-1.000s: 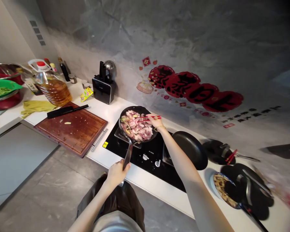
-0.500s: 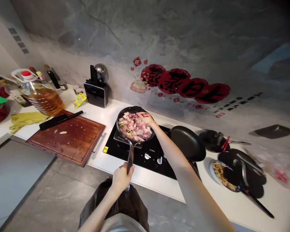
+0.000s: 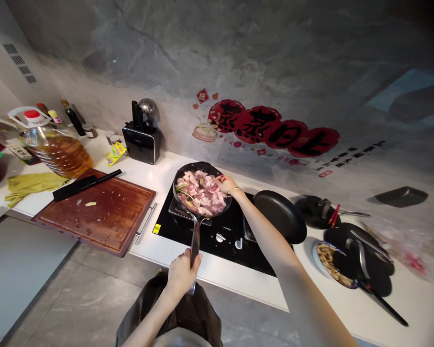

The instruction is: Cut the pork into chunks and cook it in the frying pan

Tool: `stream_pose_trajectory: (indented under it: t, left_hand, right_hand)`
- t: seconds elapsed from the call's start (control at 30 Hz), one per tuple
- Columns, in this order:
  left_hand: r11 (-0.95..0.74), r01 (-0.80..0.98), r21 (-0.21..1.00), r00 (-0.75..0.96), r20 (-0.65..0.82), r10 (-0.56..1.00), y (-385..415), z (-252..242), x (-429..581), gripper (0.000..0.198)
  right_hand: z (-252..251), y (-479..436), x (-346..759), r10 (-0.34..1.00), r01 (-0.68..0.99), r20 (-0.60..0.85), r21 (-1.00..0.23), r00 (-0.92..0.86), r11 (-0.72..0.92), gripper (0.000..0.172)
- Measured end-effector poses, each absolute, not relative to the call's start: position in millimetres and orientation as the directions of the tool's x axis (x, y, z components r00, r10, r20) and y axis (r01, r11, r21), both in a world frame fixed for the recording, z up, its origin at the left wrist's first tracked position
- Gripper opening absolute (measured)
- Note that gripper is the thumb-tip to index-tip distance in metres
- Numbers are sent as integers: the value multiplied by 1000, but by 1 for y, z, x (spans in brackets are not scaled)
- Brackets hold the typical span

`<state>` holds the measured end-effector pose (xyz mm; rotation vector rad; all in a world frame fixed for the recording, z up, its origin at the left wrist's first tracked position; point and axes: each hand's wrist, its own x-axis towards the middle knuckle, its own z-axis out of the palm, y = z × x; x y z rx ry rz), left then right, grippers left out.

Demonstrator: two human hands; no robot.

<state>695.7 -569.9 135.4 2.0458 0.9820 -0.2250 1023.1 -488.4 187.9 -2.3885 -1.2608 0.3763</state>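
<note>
My left hand (image 3: 183, 272) is wrapped round the metal handle (image 3: 195, 241) of a dark pan (image 3: 178, 197). Pieces of pale pink meat (image 3: 207, 195) fill the pan, with some green strips and yellowish slices at its left side. My right hand (image 3: 226, 183) is at the pan's right rim, over the edge of the meat. Its red nails show, but the fingertips are small and partly hidden, so whether they pinch anything is unclear. Under the pan lies the black cooktop (image 3: 210, 246).
Left of the cooktop, a wooden board (image 3: 112, 217) bears a cleaver (image 3: 74, 187). Behind it stand an oil jug (image 3: 63, 152) and a knife block (image 3: 141, 143). To the right are another black pan (image 3: 279, 215) and a bowl of sliced food (image 3: 329, 260).
My right hand has moved from over the meat rightward to the pan's rim. My left hand keeps its hold on the handle. The view has shifted slightly.
</note>
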Motion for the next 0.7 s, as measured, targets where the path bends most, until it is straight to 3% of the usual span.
stream_pose_trajectory:
  t: [0.07, 0.23, 0.43, 0.57, 0.7]
  left_hand:
    - [-353, 710, 610, 682, -471, 559, -569, 137, 696, 42]
    - [-379, 712, 592, 686, -469, 556, -568, 137, 695, 42]
    - [-391, 703, 594, 695, -455, 557, -568, 135, 694, 41]
    - [-390, 704, 594, 695, -462, 551, -567, 136, 695, 41]
    - [-399, 701, 591, 700, -462, 545, -566, 137, 695, 41]
  right_hand:
    - [192, -489, 1017, 839, 720, -16, -506, 543, -475, 21]
    - [183, -479, 973, 916, 717, 105, -660, 386, -226, 28]
    - [173, -473, 961, 889, 575, -156, -712, 430, -403, 21]
    - [185, -481, 981, 878, 572, -81, -729, 472, -375, 22]
    - [185, -491, 980, 949, 548, -193, -780, 249, -302, 22]
